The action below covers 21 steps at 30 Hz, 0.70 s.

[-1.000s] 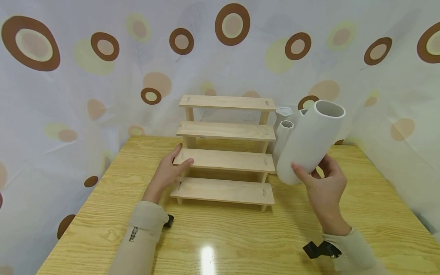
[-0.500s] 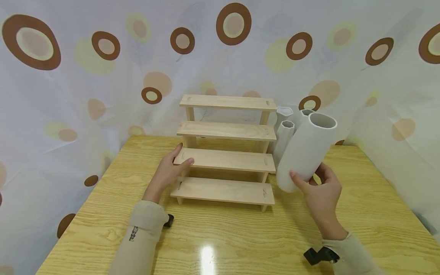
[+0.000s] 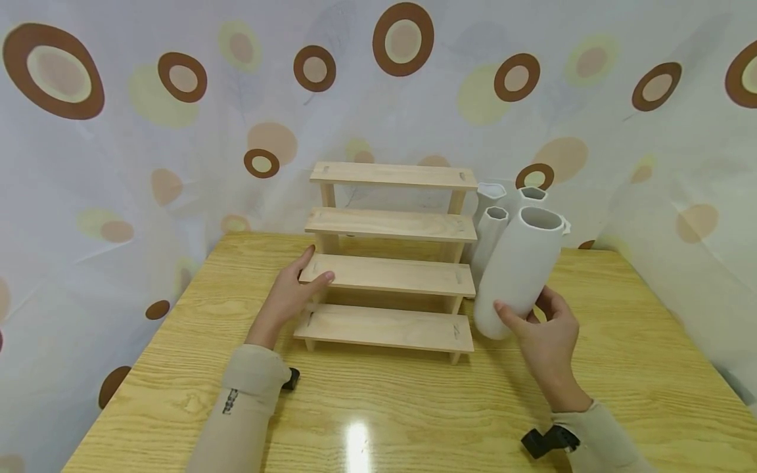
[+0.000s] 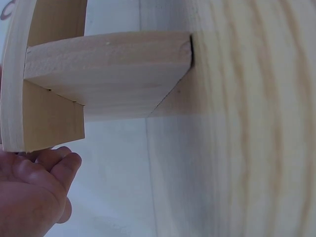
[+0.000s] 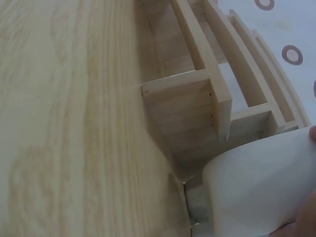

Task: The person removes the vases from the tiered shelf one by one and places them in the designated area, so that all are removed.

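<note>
A pale wooden four-step shelf (image 3: 387, 273) stands on the table. My left hand (image 3: 288, 293) grips the left end of its second step from the bottom, thumb on top; in the left wrist view its curled fingers (image 4: 64, 168) sit by the board's edge. My right hand (image 3: 545, 341) holds a large white vase (image 3: 520, 269) near its base, tilted with the mouth up and to the right. The vase's base is off the table, right of the shelf. In the right wrist view the white vase (image 5: 261, 182) hides part of the shelf's side (image 5: 192, 118).
Behind the held vase, several white vases stand close to the shelf's right side: a slim faceted one (image 3: 489, 236), one with a wavy rim (image 3: 491, 190) and one with an angular mouth (image 3: 533, 194). A patterned cloth (image 3: 402, 118) hangs behind the wooden table (image 3: 378, 407).
My right hand has brought the white vase lower and to the left, turning it more upright. More of the vases behind it now shows. My left hand stays on the shelf.
</note>
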### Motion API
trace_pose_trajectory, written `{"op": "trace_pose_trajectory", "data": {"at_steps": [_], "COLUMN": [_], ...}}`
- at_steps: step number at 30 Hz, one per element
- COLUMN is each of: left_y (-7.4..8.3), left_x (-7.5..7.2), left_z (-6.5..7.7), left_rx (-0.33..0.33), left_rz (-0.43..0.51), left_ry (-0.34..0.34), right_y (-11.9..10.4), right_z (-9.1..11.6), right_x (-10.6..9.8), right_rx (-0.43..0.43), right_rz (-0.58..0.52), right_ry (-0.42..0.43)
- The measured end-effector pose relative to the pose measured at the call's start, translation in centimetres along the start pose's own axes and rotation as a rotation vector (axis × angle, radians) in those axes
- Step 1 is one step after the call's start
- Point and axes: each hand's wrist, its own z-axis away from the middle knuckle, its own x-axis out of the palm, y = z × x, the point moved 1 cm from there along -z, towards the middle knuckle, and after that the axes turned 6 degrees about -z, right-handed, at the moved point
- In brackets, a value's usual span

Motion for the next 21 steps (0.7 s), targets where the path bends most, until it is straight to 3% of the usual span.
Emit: {"op": "trace_pose_trajectory", "data": {"at_steps": [21], "left_y": [0.1], "left_x": [0.0], "left_z": [0.2], "left_rx": [0.0], "left_rz": [-0.001], "left_ry": [-0.001], "right_y": [2.3], "right_z": [0.1], "right_x": [0.4], "right_rx": [0.023], "right_rz": [0.026], "right_ry": [-0.036]}}
